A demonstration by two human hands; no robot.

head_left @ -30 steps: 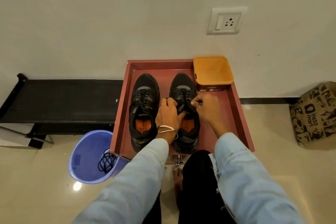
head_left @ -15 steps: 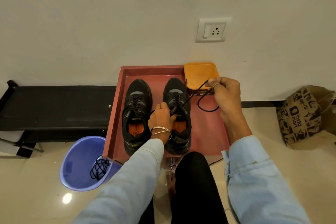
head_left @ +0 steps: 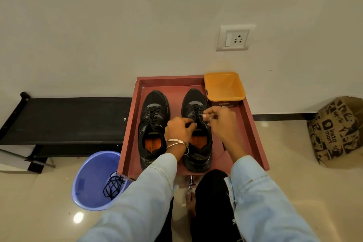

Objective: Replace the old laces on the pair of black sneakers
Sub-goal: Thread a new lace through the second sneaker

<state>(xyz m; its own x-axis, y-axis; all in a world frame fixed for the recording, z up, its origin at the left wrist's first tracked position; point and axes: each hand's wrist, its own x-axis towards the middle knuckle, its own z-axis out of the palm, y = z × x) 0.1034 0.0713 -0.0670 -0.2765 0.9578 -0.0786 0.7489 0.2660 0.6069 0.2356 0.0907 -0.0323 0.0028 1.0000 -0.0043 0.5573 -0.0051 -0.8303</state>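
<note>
Two black sneakers with orange insoles stand side by side in a red tray (head_left: 129,139). The left sneaker (head_left: 153,124) is laced. Both hands work over the right sneaker (head_left: 197,149). My left hand (head_left: 179,129) grips the tongue and lace area at the shoe's left side. My right hand (head_left: 221,122) pinches the black lace (head_left: 196,113) at the eyelets on the shoe's right side. A tangle of black laces (head_left: 113,184) lies in the blue bin.
An orange tub (head_left: 225,88) stands in the tray's far right corner. A blue bin (head_left: 92,180) sits on the floor left of the tray. A black bench (head_left: 64,120) runs along the wall at left. A printed paper bag (head_left: 337,131) stands at right.
My right hand, which had pulled the lace out to the right near the orange tub, has come back down to the right sneaker's eyelets. My left hand stayed on the shoe.
</note>
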